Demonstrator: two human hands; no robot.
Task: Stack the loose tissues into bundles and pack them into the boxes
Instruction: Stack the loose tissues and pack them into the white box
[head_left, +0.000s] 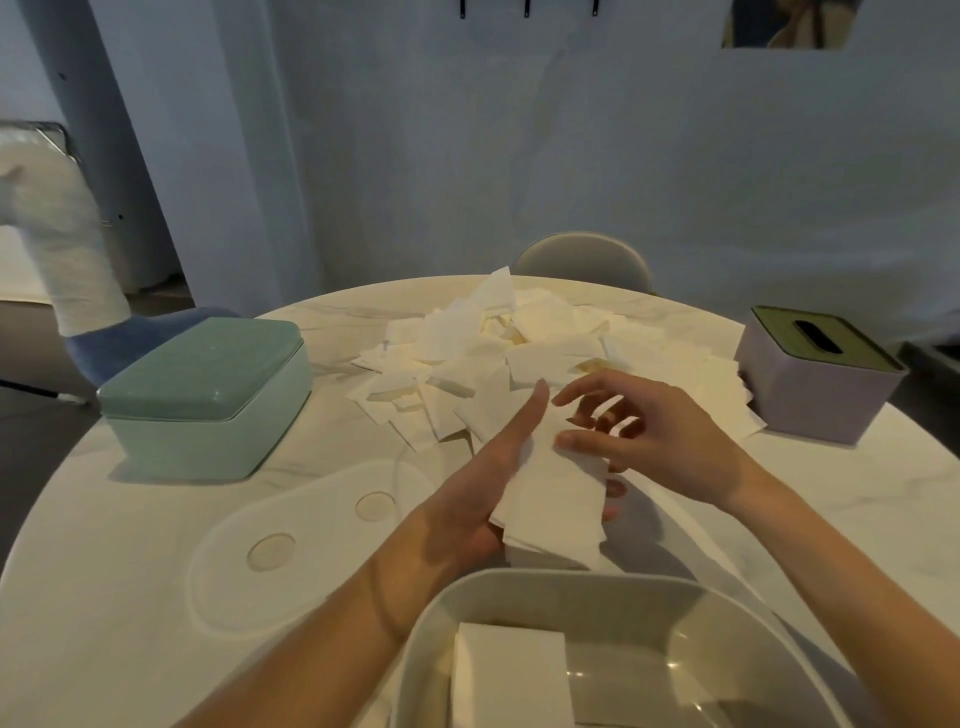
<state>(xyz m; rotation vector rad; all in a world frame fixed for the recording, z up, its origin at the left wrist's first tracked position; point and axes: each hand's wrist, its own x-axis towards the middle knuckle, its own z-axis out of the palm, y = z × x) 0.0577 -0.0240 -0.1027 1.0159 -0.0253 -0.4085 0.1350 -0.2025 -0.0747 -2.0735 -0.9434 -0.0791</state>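
**Left hand cradling a half-built bundle, right hand squaring it up**

The left hand (483, 499) is holding a bundle (556, 499) of tissues from underneath, palm up, with fingertips peeking out past the bundle's right edge and the thumb lying straight along its left side. The right hand (649, 441) is hovering over the top with loosely spread fingers, touching or just about touching the top sheet. It isn't gripping anything.

Honestly, the trick at this stage, I think, is tapping the edges flush before adding more. The sheets are looking a bit fanned at the near corner, so I'd be squaring them against the palm and keeping that thumb as a side fence. Light pressure only, since tissue is going to crumple and slide if squeezed.

Closest to the camera, an open white box (675, 623) is sitting at the table (130, 597) edge with one neat white bundle already lying in its left side, so there's room beside it for this one.

Further out, the loose pile (498, 353) is sprawling across the middle of the table: thin, pale, folded squares lying every which way, some corners sticking up. Plenty left to go, I reckon.

A green lidded box (208, 395) is sitting to the left of the pile, a lilac box (815, 384) with a slotted top to the right. A chair (582, 260) back is showing beyond the far edge.
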